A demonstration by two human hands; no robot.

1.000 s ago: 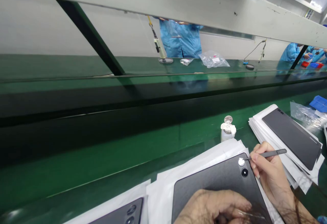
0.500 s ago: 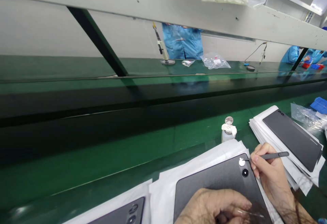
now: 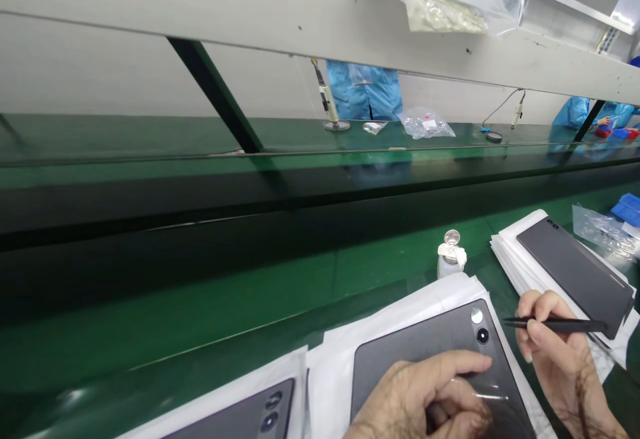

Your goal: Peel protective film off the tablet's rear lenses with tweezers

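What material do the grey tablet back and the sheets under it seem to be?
The tablet back looks like matte metal or coated plastic: dull grey with only soft reflections. The sheets under it look like thin white foam or paper, stacked with soft, slightly wavy edges.

Left hand (image 3: 425, 399) low in frame, palm down, index finger extended flat, other fingers curled under. Right hand (image 3: 555, 349) beside it, raised, fingers pinched together, wrist angled toward lower right.

An electronics assembly line — a long green conveyor belt (image 3: 200, 292) crosses the frame, blue-coated workers (image 3: 364, 89) stand behind it, dark tablets (image 3: 575, 272) on white sheets lower right.
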